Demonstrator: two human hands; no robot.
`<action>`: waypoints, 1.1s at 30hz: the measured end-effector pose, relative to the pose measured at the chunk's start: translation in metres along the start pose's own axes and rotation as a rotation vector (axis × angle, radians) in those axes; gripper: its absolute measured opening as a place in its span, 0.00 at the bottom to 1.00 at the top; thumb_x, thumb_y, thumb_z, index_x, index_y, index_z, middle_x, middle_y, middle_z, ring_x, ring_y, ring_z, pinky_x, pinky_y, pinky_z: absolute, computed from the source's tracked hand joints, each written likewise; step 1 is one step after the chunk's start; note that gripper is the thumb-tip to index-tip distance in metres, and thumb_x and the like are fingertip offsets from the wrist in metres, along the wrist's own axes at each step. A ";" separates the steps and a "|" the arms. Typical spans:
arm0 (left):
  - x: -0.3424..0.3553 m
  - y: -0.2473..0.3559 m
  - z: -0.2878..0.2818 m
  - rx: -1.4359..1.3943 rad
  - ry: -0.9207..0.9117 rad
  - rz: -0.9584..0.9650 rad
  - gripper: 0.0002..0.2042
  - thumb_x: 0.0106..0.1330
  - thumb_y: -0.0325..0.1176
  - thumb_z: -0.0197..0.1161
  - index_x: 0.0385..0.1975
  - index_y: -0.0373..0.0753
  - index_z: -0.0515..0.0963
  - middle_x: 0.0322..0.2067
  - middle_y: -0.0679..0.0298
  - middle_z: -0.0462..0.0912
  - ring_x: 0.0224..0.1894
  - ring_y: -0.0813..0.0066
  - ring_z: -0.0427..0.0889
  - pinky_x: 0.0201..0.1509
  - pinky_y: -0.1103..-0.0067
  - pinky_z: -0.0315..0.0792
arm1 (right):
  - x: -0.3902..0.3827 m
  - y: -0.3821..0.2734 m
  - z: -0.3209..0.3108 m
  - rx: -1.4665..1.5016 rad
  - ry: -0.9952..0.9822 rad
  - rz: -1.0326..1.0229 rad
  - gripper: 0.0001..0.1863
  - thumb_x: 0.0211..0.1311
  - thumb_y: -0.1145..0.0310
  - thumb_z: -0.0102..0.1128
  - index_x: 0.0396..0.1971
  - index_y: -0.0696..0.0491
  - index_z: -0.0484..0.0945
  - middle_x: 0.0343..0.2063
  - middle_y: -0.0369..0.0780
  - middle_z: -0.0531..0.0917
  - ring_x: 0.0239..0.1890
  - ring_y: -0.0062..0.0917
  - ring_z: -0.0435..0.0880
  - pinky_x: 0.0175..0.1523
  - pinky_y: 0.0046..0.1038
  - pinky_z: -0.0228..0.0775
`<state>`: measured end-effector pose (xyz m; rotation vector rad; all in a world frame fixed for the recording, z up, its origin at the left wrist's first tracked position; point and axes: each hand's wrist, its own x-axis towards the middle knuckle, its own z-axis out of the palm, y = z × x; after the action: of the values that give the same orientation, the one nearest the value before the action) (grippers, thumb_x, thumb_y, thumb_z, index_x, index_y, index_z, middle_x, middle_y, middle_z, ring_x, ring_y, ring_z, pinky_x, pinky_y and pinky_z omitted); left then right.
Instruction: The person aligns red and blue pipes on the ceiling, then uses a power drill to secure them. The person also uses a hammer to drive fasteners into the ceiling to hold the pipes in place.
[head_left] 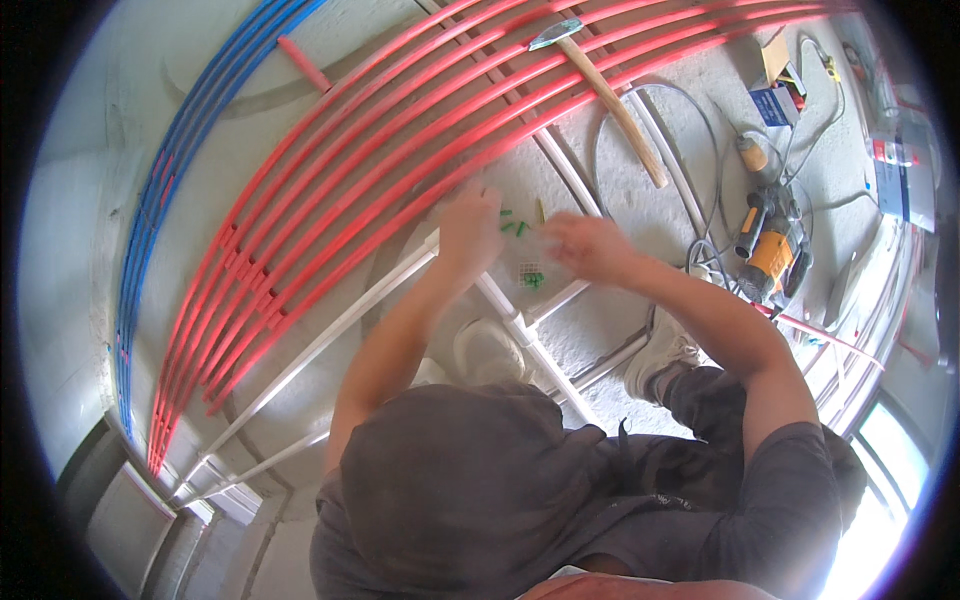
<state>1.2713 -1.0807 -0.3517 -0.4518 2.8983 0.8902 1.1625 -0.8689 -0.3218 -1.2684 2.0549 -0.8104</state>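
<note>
My left hand (470, 228) is blurred beside the lowest red pipes and a white pipe junction (433, 240); its fingers are too smeared to read. My right hand (585, 243), to its right, has curled, closed fingers; whatever they may hold is hidden. Between the hands lie small green pieces (520, 228) and a thin yellowish item (541, 210). More green pieces sit by a small pale grid (528, 271) on the floor. White pipes (350, 310) run beneath my arms.
A hammer (620, 115) rests across red pipes (400, 110). Blue pipes (170, 170) curve along the left. At right are an orange-black power tool (770, 255), cables (710, 135), an open box (775, 100) and more boxes (900, 190). My shoes (660, 350) are below my hands.
</note>
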 end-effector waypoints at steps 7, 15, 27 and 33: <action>0.003 0.004 0.011 0.050 0.143 0.114 0.10 0.56 0.21 0.62 0.38 0.36 0.76 0.40 0.54 0.78 0.45 0.50 0.79 0.50 0.60 0.75 | 0.034 0.055 -0.091 -0.462 0.386 0.415 0.29 0.56 0.70 0.74 0.59 0.52 0.76 0.58 0.47 0.76 0.61 0.47 0.76 0.66 0.42 0.69; 0.048 -0.018 -0.030 -0.210 0.466 0.116 0.10 0.62 0.16 0.60 0.40 0.36 0.75 0.37 0.53 0.78 0.41 0.49 0.80 0.43 0.62 0.75 | 0.034 0.120 -0.098 0.008 0.415 0.526 0.26 0.60 0.72 0.63 0.59 0.57 0.74 0.39 0.43 0.82 0.43 0.36 0.83 0.48 0.35 0.74; 0.053 -0.038 -0.038 -0.300 0.709 -0.009 0.08 0.63 0.15 0.64 0.39 0.33 0.80 0.40 0.54 0.83 0.41 0.56 0.84 0.44 0.69 0.79 | 0.041 0.022 -0.099 0.832 0.474 0.476 0.13 0.80 0.63 0.54 0.52 0.58 0.76 0.18 0.29 0.71 0.14 0.13 0.65 0.20 0.19 0.61; 0.047 -0.040 -0.018 -0.295 0.679 0.067 0.10 0.61 0.14 0.65 0.40 0.32 0.80 0.38 0.53 0.83 0.40 0.55 0.84 0.42 0.67 0.79 | 0.039 0.050 -0.098 0.647 0.378 0.680 0.14 0.74 0.61 0.63 0.46 0.57 0.79 0.18 0.29 0.72 0.14 0.11 0.68 0.19 0.20 0.61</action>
<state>1.2385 -1.1344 -0.3659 -0.8251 3.3919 1.4227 1.0470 -0.8677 -0.3022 -0.0497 2.0302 -1.2765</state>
